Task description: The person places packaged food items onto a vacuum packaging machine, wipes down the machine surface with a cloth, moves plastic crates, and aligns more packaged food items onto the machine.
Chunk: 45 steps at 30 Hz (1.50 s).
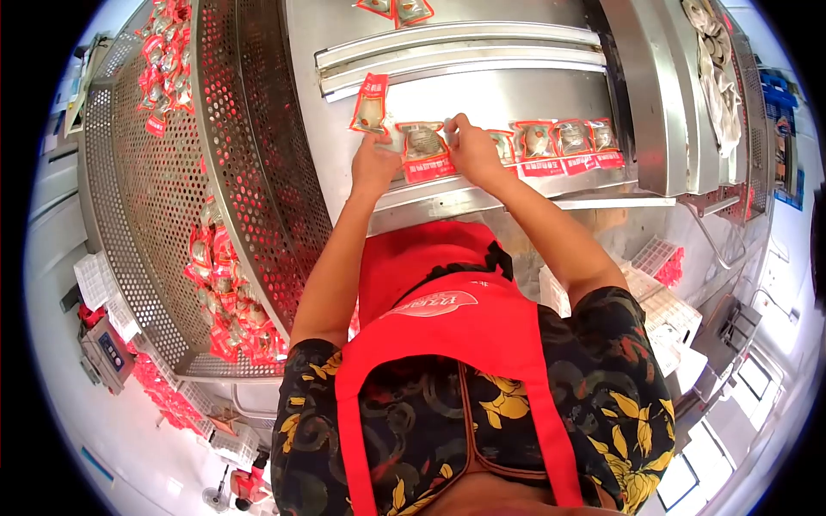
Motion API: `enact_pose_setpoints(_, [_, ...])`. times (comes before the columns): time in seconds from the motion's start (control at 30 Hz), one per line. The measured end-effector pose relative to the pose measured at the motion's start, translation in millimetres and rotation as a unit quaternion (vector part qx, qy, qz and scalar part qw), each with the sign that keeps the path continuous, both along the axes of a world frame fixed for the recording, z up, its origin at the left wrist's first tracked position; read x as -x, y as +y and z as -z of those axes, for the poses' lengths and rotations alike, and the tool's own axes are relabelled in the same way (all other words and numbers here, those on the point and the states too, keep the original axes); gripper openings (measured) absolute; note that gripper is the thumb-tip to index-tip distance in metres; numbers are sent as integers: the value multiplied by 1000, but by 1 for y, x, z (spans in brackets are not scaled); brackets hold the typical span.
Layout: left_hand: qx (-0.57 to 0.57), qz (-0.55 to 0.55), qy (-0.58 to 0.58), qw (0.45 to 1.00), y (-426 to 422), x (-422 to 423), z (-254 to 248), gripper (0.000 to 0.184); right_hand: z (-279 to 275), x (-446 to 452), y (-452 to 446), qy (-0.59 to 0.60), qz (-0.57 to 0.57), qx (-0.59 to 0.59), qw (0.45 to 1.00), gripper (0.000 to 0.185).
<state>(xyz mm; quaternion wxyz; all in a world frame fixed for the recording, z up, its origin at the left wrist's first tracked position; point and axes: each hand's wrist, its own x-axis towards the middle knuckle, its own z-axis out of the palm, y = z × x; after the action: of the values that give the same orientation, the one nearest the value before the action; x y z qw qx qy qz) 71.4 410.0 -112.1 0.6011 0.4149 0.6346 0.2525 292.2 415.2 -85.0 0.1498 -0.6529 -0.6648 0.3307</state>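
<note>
My left hand pinches the lower end of a red-edged clear food packet, which stands nearly upright on the metal work surface. Just right of it lies a second food packet with a printed red strip along its near edge. My right hand is closed at the right edge of this second packet, fingertips by its upper corner. Partly behind that hand is another packet. Further right, a packet and several others lie side by side in a row, red strips toward me.
Two parallel metal bars cross the surface beyond the row. More packets lie past them. At left stands a perforated metal bin with heaps of packets. A steel housing borders the right side. White crates stand lower right.
</note>
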Motion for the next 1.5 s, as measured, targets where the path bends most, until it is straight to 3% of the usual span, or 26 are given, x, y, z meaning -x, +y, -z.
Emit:
enact_pose_setpoints(0.03, [-56,11,66,996,2,-4,0,42,-2,3,1,-25,9,16,1000,30])
enact_pose_setpoints(0.13, [-102,68,62,991,5,-5,7,37,2,2,-4,-94,-5,28,995,30])
enact_pose_setpoints(0.27, [-55,147,22,987,1,-3,6,33,-32,-11,-14,-73,-22,98,992,32])
enact_pose_setpoints(0.37, [-43,134,7,990,-5,-7,5,31,-59,-7,-35,-56,-138,-52,987,37])
enact_pose_setpoints(0.4, [-46,142,29,988,-6,-6,5,30,-57,-7,-42,-9,-179,-63,982,29])
enact_pose_setpoints(0.47, [-55,145,54,987,-7,-7,-10,29,-47,-4,-46,-48,-221,-59,972,19])
enact_pose_setpoints(0.53, [-120,90,283,947,0,-8,-50,30,-42,-9,-47,-53,-246,-77,965,13])
enact_pose_setpoints(0.6, [-187,23,293,937,14,-2,-56,30,-38,-11,-53,-56,-268,-90,957,9])
enact_pose_setpoints(0.67, [-361,-90,348,860,44,4,-44,29,-37,-11,-57,-81,-268,-24,960,6])
enact_pose_setpoints(0.7, [-362,-92,347,860,58,8,-30,29,-47,-12,-55,-39,-264,-58,962,9])
enact_pose_setpoints(0.73, [-296,-82,256,916,69,11,-11,26,-55,-10,-51,-42,-265,-58,962,9])
enact_pose_setpoints(0.77, [-227,-71,161,958,75,16,-1,24,-61,-6,-45,49,-185,26,981,11])
enact_pose_setpoints(0.8, [-227,-72,158,958,76,24,-1,24,-64,-4,-40,140,-100,109,979,14])
enact_pose_setpoints(0.83, [-181,-43,78,979,76,32,-5,22,-51,-1,-34,213,-60,96,970,15])
enact_pose_setpoints(0.87, [-133,-13,-1,991,74,37,-8,21,-41,0,-28,212,-61,98,970,15])
enact_pose_setpoints(0.93, [-128,-9,-2,992,49,44,-26,13,-41,14,-12,321,88,216,918,17])
enact_pose_setpoints(0.97, [-236,-24,21,971,35,48,-23,13,-41,22,-3,368,85,251,891,20])
enact_pose_setpoints(1.0, [-341,-38,44,938,21,53,-20,14,-39,32,1,371,83,255,889,20])
enact_pose_setpoints(1.03, [-338,-40,48,939,7,59,-16,14,-36,45,4,366,103,298,876,22])
enact_pose_setpoints(1.13, [-279,-12,81,957,-19,76,-13,17,-27,71,9,353,106,357,858,33])
enact_pose_setpoints(1.2, [-86,-64,-104,989,-28,81,-11,20,-26,81,9,339,117,380,853,40])
enact_pose_setpoints(1.37, [-19,-108,-150,983,-27,86,-24,25,-8,93,13,315,144,369,862,47])
enact_pose_setpoints(1.5, [-15,-46,-179,983,-28,90,-15,28,-3,98,15,282,128,338,889,47])
